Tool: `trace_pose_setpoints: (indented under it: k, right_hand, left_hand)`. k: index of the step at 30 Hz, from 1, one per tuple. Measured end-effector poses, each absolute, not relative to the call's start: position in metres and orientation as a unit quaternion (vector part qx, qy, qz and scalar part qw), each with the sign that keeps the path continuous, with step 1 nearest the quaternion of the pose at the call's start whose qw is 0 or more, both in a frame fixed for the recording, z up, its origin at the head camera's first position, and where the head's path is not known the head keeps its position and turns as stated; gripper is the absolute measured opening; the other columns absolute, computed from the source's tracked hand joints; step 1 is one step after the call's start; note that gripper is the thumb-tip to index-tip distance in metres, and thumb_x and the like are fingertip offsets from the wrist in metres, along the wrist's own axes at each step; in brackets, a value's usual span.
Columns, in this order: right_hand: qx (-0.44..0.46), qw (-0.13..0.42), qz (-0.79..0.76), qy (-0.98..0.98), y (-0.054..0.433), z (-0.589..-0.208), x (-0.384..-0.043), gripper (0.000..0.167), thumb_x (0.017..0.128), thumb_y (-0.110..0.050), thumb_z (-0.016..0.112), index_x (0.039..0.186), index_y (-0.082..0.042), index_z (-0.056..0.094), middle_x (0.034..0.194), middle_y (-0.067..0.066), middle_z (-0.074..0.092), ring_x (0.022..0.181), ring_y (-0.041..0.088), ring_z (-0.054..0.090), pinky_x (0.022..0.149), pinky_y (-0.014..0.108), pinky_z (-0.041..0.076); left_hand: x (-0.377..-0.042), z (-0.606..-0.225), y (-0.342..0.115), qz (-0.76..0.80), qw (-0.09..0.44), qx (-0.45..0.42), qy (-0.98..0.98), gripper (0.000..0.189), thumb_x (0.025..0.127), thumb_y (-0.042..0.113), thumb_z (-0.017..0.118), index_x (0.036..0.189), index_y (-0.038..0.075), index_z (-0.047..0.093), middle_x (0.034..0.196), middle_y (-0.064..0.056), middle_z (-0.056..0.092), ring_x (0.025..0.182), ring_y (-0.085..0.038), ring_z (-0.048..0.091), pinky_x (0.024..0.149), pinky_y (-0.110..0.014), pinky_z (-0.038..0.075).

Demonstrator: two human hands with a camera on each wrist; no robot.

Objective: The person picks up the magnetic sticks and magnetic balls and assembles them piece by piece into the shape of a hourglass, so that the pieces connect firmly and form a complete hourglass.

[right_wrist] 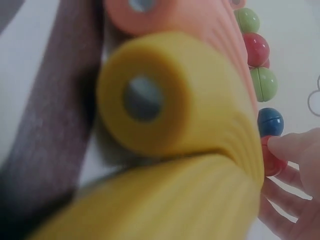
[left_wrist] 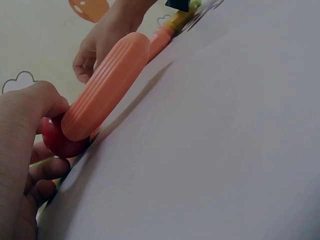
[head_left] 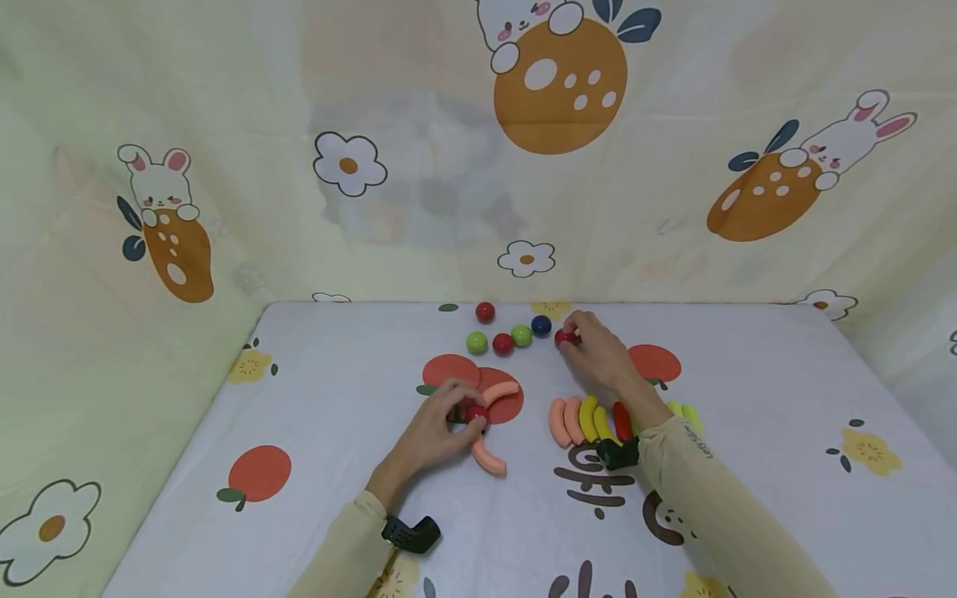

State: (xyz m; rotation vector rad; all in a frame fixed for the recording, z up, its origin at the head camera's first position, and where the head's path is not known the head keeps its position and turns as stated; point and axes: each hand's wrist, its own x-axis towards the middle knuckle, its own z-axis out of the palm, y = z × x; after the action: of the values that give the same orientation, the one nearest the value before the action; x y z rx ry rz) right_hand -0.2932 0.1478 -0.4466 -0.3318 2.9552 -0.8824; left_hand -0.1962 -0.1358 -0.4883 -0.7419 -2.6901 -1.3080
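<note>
My left hand (head_left: 434,428) pinches a glossy red ball (head_left: 476,414) between thumb and fingers, left of centre on the table. Two pink curved rods meet that ball: one rod (head_left: 503,390) reaches up and right, the other (head_left: 488,459) down and right. In the left wrist view a ribbed pink rod (left_wrist: 107,85) sits against the ball. Farther back, my right hand (head_left: 601,350) pinches another red ball (head_left: 566,337) between thumb and fingers. A dark blue ball (head_left: 542,325) lies just left of it; the right wrist view shows them close together.
Left of the blue ball lie green balls (head_left: 477,343) and red balls (head_left: 503,345). Under my right forearm runs a row of curved rods: pink (head_left: 558,422), yellow (head_left: 588,419), red (head_left: 621,421) and green (head_left: 693,418). A printed curtain (head_left: 419,274) hangs behind the table.
</note>
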Motion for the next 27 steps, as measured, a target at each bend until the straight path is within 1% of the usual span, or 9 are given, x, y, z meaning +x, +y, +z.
trace_pose_setpoints:
  k: [3, 6, 11, 15, 19, 23, 27]
  right_hand:
    - [-0.103, 0.028, -0.282, 0.953, 0.149, -0.448, -0.293, 0.035, 0.094, -0.018, 0.055, 0.126, -0.009, 0.046, 0.121, 0.013, 0.049, 0.104, 0.029, 0.053, 0.091, 0.046, 0.048]
    - [-0.106, 0.033, -0.274, 0.955, 0.150, -0.448, -0.292, 0.039, 0.094, -0.020, 0.055, 0.130, -0.010, 0.046, 0.122, 0.015, 0.049, 0.104, 0.030, 0.053, 0.092, 0.046, 0.048]
    - [-0.104, 0.054, -0.292, 0.949, 0.152, -0.448, -0.288, 0.037, 0.093, -0.019, 0.054, 0.128, -0.012, 0.047, 0.116, 0.012, 0.056, 0.100, 0.028, 0.053, 0.089, 0.044, 0.048]
    - [-0.101, 0.071, -0.325, 0.937, 0.154, -0.446, -0.283, 0.037, 0.092, -0.018, 0.055, 0.128, -0.013, 0.046, 0.119, 0.011, 0.056, 0.105, 0.029, 0.055, 0.091, 0.044, 0.049]
    - [-0.099, 0.078, -0.342, 0.931, 0.156, -0.445, -0.278, 0.038, 0.092, -0.019, 0.055, 0.128, -0.013, 0.045, 0.122, 0.012, 0.056, 0.107, 0.028, 0.055, 0.091, 0.044, 0.049]
    - [-0.093, 0.091, -0.348, 0.928, 0.156, -0.444, -0.273, 0.039, 0.092, -0.023, 0.057, 0.128, -0.016, 0.045, 0.121, 0.011, 0.057, 0.105, 0.026, 0.056, 0.087, 0.040, 0.050]
    - [-0.097, 0.103, -0.363, 0.921, 0.154, -0.444, -0.266, 0.040, 0.091, -0.025, 0.059, 0.128, -0.017, 0.045, 0.121, 0.010, 0.057, 0.106, 0.027, 0.055, 0.085, 0.038, 0.052]
  left_hand:
    - [-0.196, -0.488, -0.135, -0.424, 0.031, -0.241, -0.872, 0.023, 0.086, 0.023, 0.066, 0.108, 0.026, 0.060, 0.105, 0.006, 0.052, 0.086, -0.010, 0.050, 0.073, -0.023, 0.044]
    - [-0.196, -0.488, -0.135, -0.426, 0.032, -0.243, -0.871, 0.023, 0.086, 0.023, 0.066, 0.108, 0.026, 0.060, 0.106, 0.007, 0.052, 0.086, -0.010, 0.050, 0.073, -0.023, 0.045]
    - [-0.196, -0.489, -0.135, -0.429, 0.033, -0.249, -0.868, 0.023, 0.087, 0.022, 0.066, 0.108, 0.026, 0.060, 0.107, 0.010, 0.053, 0.086, -0.009, 0.051, 0.073, -0.022, 0.046]
    - [-0.196, -0.489, -0.135, -0.426, 0.036, -0.248, -0.869, 0.023, 0.087, 0.022, 0.066, 0.109, 0.025, 0.060, 0.109, 0.013, 0.054, 0.087, -0.009, 0.052, 0.074, -0.021, 0.046]
    - [-0.196, -0.489, -0.135, -0.427, 0.035, -0.247, -0.869, 0.024, 0.087, 0.022, 0.066, 0.110, 0.024, 0.060, 0.110, 0.011, 0.055, 0.087, -0.008, 0.051, 0.075, -0.022, 0.046]
    - [-0.196, -0.489, -0.134, -0.429, 0.038, -0.249, -0.867, 0.025, 0.086, 0.022, 0.067, 0.110, 0.022, 0.060, 0.110, 0.010, 0.055, 0.087, -0.008, 0.051, 0.076, -0.023, 0.047]
    - [-0.196, -0.490, -0.135, -0.431, 0.041, -0.253, -0.865, 0.025, 0.086, 0.022, 0.067, 0.110, 0.021, 0.060, 0.111, 0.009, 0.056, 0.088, -0.008, 0.051, 0.076, -0.023, 0.047]
